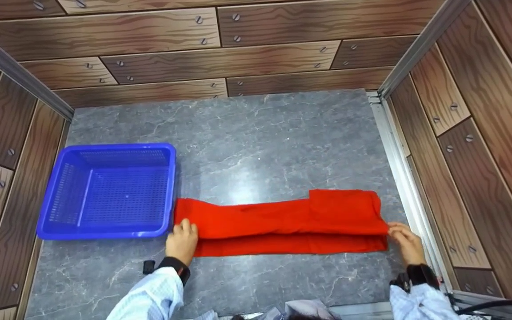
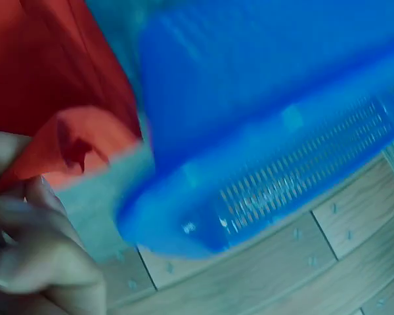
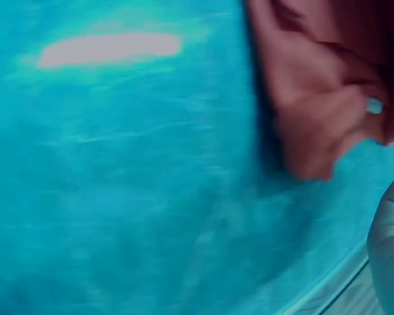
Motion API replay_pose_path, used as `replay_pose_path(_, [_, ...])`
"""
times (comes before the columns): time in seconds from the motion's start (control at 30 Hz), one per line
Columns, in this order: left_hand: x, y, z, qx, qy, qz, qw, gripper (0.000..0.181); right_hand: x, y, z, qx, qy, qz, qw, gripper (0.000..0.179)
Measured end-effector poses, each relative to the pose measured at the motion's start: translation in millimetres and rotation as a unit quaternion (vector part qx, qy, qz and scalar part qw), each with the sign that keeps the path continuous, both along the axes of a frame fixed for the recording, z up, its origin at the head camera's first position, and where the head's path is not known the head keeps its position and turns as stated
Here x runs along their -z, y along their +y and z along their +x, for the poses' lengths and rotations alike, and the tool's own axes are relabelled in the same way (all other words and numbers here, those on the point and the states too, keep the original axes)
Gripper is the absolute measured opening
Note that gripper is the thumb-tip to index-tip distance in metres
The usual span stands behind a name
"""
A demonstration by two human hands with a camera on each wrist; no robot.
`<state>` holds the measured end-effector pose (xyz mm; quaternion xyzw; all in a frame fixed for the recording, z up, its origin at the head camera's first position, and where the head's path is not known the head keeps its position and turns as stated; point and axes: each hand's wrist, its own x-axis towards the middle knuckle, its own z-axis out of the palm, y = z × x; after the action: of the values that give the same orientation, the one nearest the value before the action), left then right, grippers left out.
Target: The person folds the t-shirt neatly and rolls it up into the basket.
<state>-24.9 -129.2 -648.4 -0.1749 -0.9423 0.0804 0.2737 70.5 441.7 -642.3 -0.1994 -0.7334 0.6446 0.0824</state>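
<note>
A red cloth (image 1: 256, 220), folded into a long strip, lies across the front of the grey surface. Its upper layer stops short of the lower layer's near edge, and a squarish flap (image 1: 345, 209) covers the right end. My left hand (image 1: 182, 242) pinches the strip's left end; in the left wrist view, the fingers (image 2: 46, 256) and thumb hold a rolled-up edge of red cloth (image 2: 85, 141). At the other end, my right hand (image 1: 408, 243) pinches the right corner. In the right wrist view, the cloth (image 3: 315, 125) looks blurred and its grip is mostly out of frame.
A blue plastic basket (image 1: 172, 191) with perforated sides stands just left of the cloth, close to my left hand. A small black object (image 1: 149, 267) lies below the basket. Wood-patterned panels (image 1: 171, 66) wall the back and sides, and a metal rail (image 1: 394, 155) runs along the right edge.
</note>
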Motion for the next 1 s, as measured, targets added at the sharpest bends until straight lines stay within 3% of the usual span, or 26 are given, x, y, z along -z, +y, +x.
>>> replay_pose_path(0.1, [13.6, -4.4, 9.9, -0.009, 0.022, 0.013, 0.9996, 0.013, 6.7, -3.2, 10.3, 0.015, -0.054, 0.071, 0.9959, 0.013])
replay_pose_path(0.23, [25.8, -14.0, 19.7, -0.012, 0.009, 0.010, 0.9998, 0.011, 16.5, -9.7, 18.8, 0.008, -0.125, 0.188, 0.9741, 0.014])
replay_pose_path(0.37, [29.8, -24.9, 28.2, 0.027, -0.045, -0.009, 0.9986, 0.011, 25.0, -16.9, 22.0, 0.022, -0.127, 0.197, 0.9718, 0.014])
replay_pose_path(0.53, [28.5, -36.0, 36.8, 0.077, -0.126, -0.033, 0.9884, 0.011, 28.5, -23.0, 20.9, 0.039, -0.118, 0.227, 0.9660, 0.009])
replay_pose_path(0.63, [25.4, -39.1, 39.3, 0.067, -0.196, -0.051, 0.9770, 0.010, 26.1, -26.7, 19.3, 0.026, -0.124, 0.287, 0.9493, 0.006])
replay_pose_path(0.73, [17.2, -35.9, 36.1, 0.023, -0.297, -0.044, 0.9535, 0.030, 19.2, -33.0, 14.7, 0.001, -0.141, 0.365, 0.9203, 0.012])
replay_pose_path(0.8, [9.7, -27.7, 29.0, -0.006, -0.342, -0.005, 0.9396, 0.043, 13.6, -40.2, 8.4, 0.004, -0.140, 0.408, 0.9019, 0.016])
replay_pose_path(0.83, [6.1, -21.8, 24.2, -0.015, -0.350, 0.024, 0.9364, 0.047, 11.5, -45.0, 4.2, 0.011, -0.133, 0.428, 0.8940, 0.018])
replay_pose_path(0.9, [0.7, -6.5, 13.8, -0.014, -0.337, 0.088, 0.9373, 0.048, 8.9, -57.6, -5.5, 0.029, -0.110, 0.457, 0.8820, 0.021])
replay_pose_path(1.0, [-0.2, 19.8, 0.2, 0.029, -0.309, 0.147, 0.9392, 0.050, 9.9, -82.2, -19.3, 0.040, -0.083, 0.485, 0.8699, 0.030])
